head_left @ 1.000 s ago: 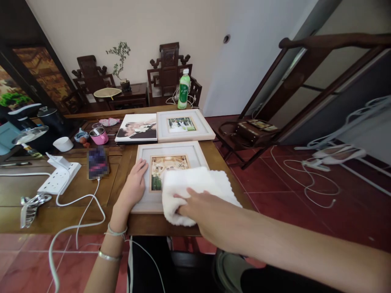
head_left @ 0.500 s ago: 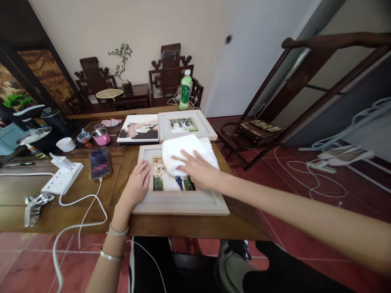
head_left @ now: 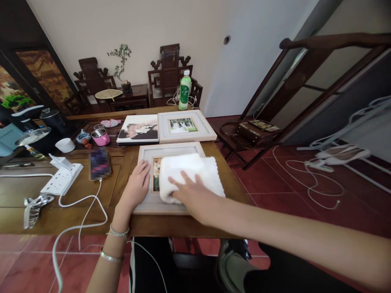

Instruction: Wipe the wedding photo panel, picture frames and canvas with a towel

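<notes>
A folded white cloth lies over the middle and right of a pale picture frame, hiding most of the photo inside. Spread across the cloth's near part, my right hand presses down with its fingers apart, not wrapped round it. My left hand rests on the frame's left side, its fingers stretched out flat. A strip of the photo shows left of the cloth.
Behind lie another framed picture and a white-edged photo panel. A green bottle stands at the back. To the left are a power strip, a phone, a pink mug and loose white cables.
My right hand and the cloth have moved toward me over the frame, covering more of the photo and baring the frame's far edge. My left hand has stayed in place.
</notes>
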The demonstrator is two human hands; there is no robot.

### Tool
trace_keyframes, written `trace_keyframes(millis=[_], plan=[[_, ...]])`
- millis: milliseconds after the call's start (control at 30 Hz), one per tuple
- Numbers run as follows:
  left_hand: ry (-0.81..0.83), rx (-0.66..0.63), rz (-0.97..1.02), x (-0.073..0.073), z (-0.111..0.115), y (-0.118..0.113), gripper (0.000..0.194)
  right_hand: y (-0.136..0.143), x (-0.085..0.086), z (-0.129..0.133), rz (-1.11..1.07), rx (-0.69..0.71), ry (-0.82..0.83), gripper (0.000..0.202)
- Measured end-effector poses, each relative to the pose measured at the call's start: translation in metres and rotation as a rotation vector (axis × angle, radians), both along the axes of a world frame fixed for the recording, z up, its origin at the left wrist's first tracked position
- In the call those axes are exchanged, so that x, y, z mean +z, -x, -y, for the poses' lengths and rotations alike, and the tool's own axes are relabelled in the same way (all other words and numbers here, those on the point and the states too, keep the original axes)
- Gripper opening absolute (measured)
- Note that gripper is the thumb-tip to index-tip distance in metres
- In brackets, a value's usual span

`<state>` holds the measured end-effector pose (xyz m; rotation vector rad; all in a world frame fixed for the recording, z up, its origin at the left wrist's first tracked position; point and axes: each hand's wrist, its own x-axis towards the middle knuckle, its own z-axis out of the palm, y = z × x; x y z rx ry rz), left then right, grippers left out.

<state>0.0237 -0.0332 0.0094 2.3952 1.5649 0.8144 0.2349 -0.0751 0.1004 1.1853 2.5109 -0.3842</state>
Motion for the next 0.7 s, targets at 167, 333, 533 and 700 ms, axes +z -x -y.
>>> trace_keyframes(millis=[167, 333, 533, 700], plan=[[0.015, 0.008, -0.019, 0.003, 0.001, 0.000, 0.043, 0.003, 0.023, 0.031, -0.073, 0.112, 0.191, 0.072], [0.022, -0.020, -0.051, 0.002, 0.000, 0.000, 0.043, 0.001, 0.000, 0.008, -0.115, 0.096, 0.052, 0.069], [0.014, -0.030, -0.059, 0.000, -0.001, 0.001, 0.042, 0.000, -0.028, -0.057, -0.117, 0.080, -0.288, 0.061], [0.026, -0.025, -0.065, 0.001, -0.001, 0.001, 0.043, 0.014, -0.035, -0.088, -0.115, 0.050, -0.400, 0.056]])
